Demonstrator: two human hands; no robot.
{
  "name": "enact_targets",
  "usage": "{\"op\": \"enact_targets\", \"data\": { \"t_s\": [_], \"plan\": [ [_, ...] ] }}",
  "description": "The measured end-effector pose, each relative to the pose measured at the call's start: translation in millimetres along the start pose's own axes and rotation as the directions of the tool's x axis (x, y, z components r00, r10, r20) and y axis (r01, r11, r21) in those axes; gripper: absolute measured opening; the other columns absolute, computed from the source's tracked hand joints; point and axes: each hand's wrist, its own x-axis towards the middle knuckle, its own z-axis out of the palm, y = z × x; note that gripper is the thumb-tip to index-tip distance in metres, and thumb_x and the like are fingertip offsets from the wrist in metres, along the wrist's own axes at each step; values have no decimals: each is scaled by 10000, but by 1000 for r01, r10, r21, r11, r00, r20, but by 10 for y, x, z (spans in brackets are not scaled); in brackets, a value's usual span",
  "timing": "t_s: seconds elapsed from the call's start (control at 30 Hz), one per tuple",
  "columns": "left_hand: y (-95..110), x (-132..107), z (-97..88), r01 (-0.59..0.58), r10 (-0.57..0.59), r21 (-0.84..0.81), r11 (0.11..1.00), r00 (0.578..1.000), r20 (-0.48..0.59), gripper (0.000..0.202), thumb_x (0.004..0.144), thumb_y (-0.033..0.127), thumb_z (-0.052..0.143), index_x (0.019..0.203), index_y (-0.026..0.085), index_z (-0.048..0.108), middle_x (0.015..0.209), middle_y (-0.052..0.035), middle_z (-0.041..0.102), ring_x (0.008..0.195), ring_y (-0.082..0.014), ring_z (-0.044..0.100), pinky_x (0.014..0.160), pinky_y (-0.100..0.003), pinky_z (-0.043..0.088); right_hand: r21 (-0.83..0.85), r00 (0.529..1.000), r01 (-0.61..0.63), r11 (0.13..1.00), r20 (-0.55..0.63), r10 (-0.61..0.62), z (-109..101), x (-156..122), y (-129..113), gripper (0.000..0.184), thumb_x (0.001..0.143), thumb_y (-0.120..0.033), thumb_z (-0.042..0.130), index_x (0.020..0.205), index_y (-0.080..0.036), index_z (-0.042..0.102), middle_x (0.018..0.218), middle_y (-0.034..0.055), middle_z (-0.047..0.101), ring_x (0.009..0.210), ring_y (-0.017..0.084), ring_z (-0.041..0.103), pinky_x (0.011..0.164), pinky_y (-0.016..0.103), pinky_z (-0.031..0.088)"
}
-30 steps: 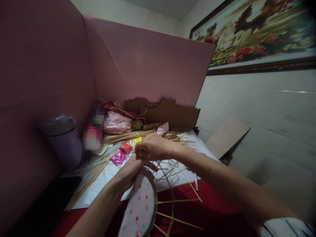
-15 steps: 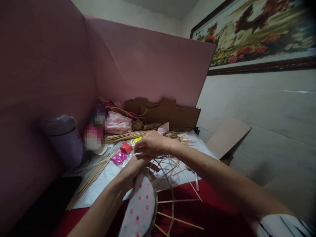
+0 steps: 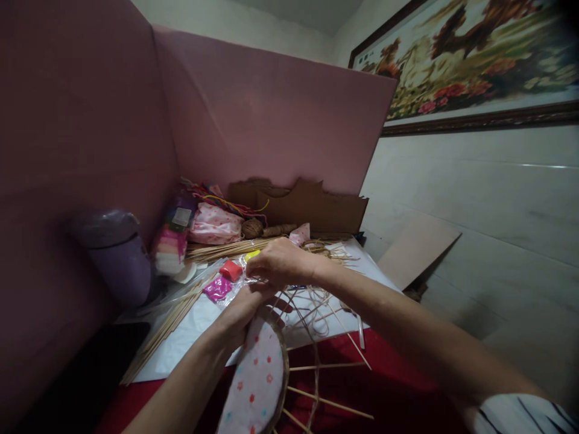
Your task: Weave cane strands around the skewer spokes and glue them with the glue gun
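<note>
A round woven basket base [image 3: 256, 377], covered in white cloth with small red and teal flowers, is tilted on edge low in the middle. Thin wooden sticks [image 3: 332, 366] fan out from its rim to the right, with twine [image 3: 316, 386] strung across them. My left hand [image 3: 251, 304] grips the upper edge of this base, some fingers passing behind it. Right above, my right hand [image 3: 283, 262] is closed in a pinch against the left hand's fingertips. What it pinches is hidden.
Small red [image 3: 231, 270] and magenta packets [image 3: 218, 289] lie beyond my hands. Left of them are a bundle of sticks [image 3: 169, 331] and a purple bagged container [image 3: 120, 265]. Twine balls [image 3: 252, 228], flowered cloth [image 3: 217, 223] and torn cardboard [image 3: 312, 208] line the back, before a pink panel [image 3: 271, 114].
</note>
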Motion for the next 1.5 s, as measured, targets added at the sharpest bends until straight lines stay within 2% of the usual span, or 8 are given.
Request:
{"op": "enact_targets", "data": {
  "t_s": [0.17,0.4,0.67,1.03,1.5],
  "plan": [
    [-6,-4,0,-3,3,4,1000,1000,-6,381,704,391,624,967,119,572,693,-114,678,424,-158,575,404,-257,420,4,1000,3,1000,-26,-3,2,-26,10,179,810,-270,526,879,-260,691,744,16,689,647,128,570,527,233,260],
    [-8,-6,-13,-14,14,-24,1000,1000,5,392,709,379,637,992,117,568,681,-104,674,426,-132,555,425,-246,418,28,997,-58,998,-55,60,-4,-84,68,205,839,-258,495,903,-270,689,784,18,698,687,133,594,539,234,273],
    [-12,-9,-15,-1,2,-44,999,1000,22,383,716,359,635,1004,123,546,697,-96,677,422,-124,557,414,-233,415,-36,987,-135,990,-89,132,6,-109,63,225,825,-269,484,909,-299,691,807,16,716,684,159,608,510,241,235],
    [-4,-6,-14,-6,6,-13,1000,1000,12,381,708,368,634,1000,133,567,709,-96,681,414,-126,555,394,-224,389,-79,994,-112,991,-8,111,61,4,20,202,782,-245,511,884,-270,683,800,33,711,684,164,611,509,252,242],
    [-16,-3,-19,-13,13,-22,1000,1000,-8,373,718,379,628,987,130,557,695,-99,678,418,-137,565,390,-231,398,-36,994,-88,995,-62,86,58,-15,21,207,811,-244,497,878,-265,691,764,23,704,642,140,587,513,251,242]
  ]
}}
